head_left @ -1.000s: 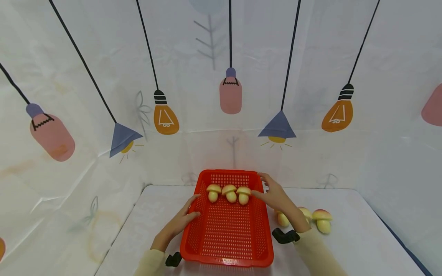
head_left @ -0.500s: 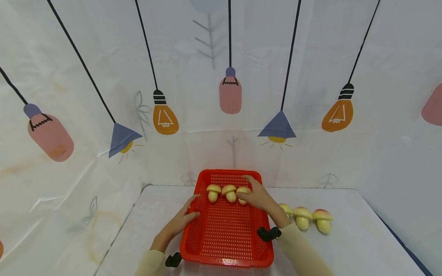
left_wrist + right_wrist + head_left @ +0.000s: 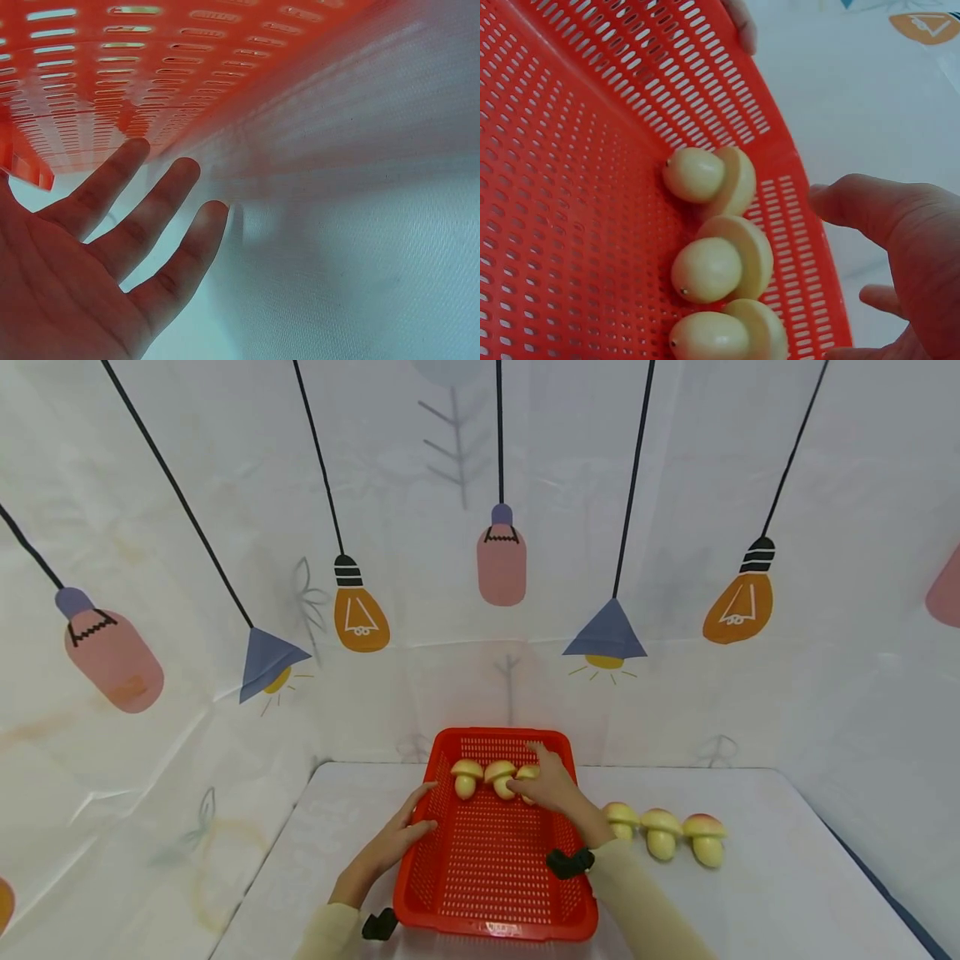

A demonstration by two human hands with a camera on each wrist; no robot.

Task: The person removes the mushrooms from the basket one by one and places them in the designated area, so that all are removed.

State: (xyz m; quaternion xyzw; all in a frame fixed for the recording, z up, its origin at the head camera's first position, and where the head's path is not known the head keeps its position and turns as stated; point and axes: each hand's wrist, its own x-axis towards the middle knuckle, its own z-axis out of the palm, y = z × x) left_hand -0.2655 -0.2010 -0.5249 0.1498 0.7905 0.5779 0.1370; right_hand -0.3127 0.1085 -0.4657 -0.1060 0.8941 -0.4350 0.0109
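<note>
A red plastic basket (image 3: 487, 877) with slotted walls stands on the white table. Inside, toward its far end, three yellow toy mushrooms lie in a row: a left one (image 3: 466, 779), a middle one (image 3: 501, 779) and a right one (image 3: 731, 334), partly covered in the head view. My left hand (image 3: 393, 843) holds the basket's left rim, thumb over the edge; three fingers (image 3: 142, 232) extend outside the wall in the left wrist view. My right hand (image 3: 551, 789) hovers over the basket's far right part, fingers apart, with nothing visible between them.
To the right of the basket, three more toy mushrooms with reddish-yellow caps lie on the table: a near-basket one (image 3: 621, 818), a centre one (image 3: 662, 833) and an outer one (image 3: 705, 839). Behind the table hangs a white sheet (image 3: 450, 685) printed with lamps.
My right hand has moved left, from the basket's right rim to above the right mushroom. The left hand and the basket stay in place.
</note>
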